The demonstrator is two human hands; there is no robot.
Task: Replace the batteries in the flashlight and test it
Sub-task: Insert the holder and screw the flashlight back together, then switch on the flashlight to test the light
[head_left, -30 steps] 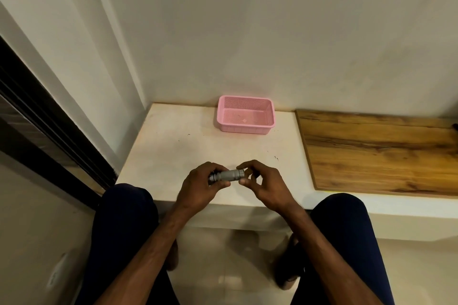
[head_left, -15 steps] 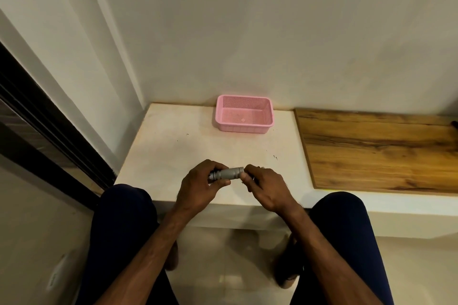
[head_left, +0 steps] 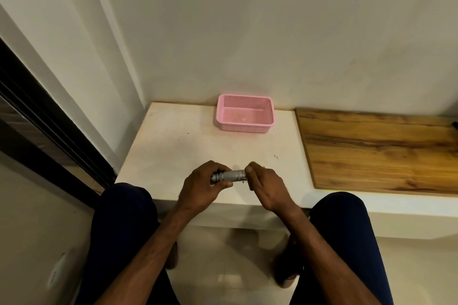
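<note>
A small grey metal flashlight (head_left: 231, 176) lies level between my hands, just above the front of the white counter (head_left: 173, 146). My left hand (head_left: 202, 187) wraps around its left, ribbed end. My right hand (head_left: 266, 189) pinches the right end with thumb and fingertips, which hide the end cap. No loose batteries are in sight.
A pink perforated plastic basket (head_left: 245, 126) stands at the back of the counter against the wall. A wooden board (head_left: 379, 151) covers the counter's right part. My knees (head_left: 124, 208) sit below the front edge. A dark door frame (head_left: 49, 131) runs along the left.
My right hand's fingers have shifted around the flashlight's right end, the wrist rolling over. The flashlight and left hand have stayed almost in place.
</note>
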